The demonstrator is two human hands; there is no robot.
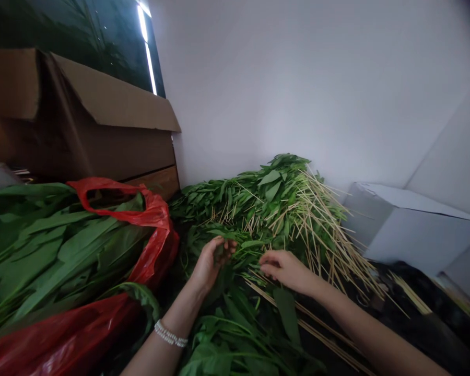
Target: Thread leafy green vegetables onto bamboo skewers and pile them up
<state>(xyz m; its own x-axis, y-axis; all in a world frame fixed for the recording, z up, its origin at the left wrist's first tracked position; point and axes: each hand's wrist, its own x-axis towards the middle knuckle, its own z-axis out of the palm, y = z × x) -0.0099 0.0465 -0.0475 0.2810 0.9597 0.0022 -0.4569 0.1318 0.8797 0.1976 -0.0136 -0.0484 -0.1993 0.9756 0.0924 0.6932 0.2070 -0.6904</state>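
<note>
Curled around some leafy green stems (245, 251), my left hand (209, 263) wears a white beaded bracelet (170, 334) at the wrist. My right hand (285, 269) is closed in a pinch just right of those stems; what sits between its fingertips is too small to make out. Behind both hands rises a heap of leafy greens (235, 190) threaded on thin wooden skewers (317, 224), whose bare ends fan out to the right. More loose greens (223, 342) lie below my hands, and several skewers (325, 334) run under my right forearm.
To the left, a red plastic bag (156, 235) is full of long green leaves (70, 245). An open cardboard box (117, 141) stands behind it. At the right are a white box (426, 230) and a bundle of skewers (411, 293) on dark plastic. A white wall (297, 78) closes the back.
</note>
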